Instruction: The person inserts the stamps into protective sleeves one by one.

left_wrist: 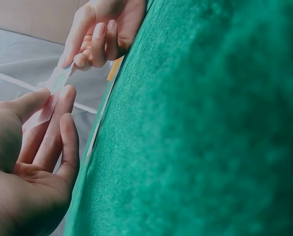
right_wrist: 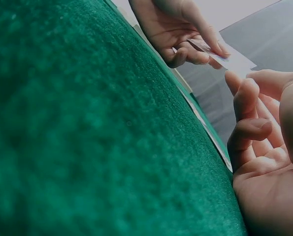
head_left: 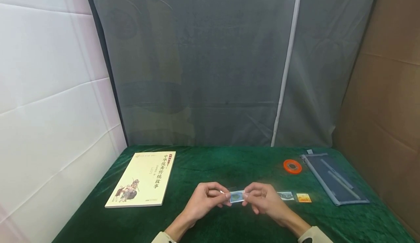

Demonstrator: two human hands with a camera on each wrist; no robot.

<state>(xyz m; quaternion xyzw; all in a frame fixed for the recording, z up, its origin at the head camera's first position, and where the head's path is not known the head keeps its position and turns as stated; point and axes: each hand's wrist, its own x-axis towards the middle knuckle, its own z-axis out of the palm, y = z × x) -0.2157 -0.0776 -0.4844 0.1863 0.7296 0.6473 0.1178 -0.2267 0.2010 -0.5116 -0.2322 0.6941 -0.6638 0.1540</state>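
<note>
Both hands pinch a small blue stamp-like slip [head_left: 236, 196], held up over the green cloth. A translucent film [right_wrist: 241, 60] shows along with the slip in the right wrist view. At its left end, my left hand [head_left: 210, 196] pinches between thumb and forefinger; in the left wrist view the other fingers of that hand [left_wrist: 43, 147] are loosely bent. My right hand [head_left: 262, 198] grips the opposite end with thumb and fingertips. Just beyond my right hand, a grey-green printed slip [head_left: 286, 196] and an orange-yellow one [head_left: 303, 198] lie on the cloth.
A cream book [head_left: 142, 179] with Chinese lettering lies at the left. Toward the right are an orange ring-shaped roll [head_left: 292, 166] and a dark blue zip pouch [head_left: 334, 179] with slim items inside. Green velvety cloth [head_left: 203, 162] covers the table; a grey curtain [head_left: 203, 71] hangs behind.
</note>
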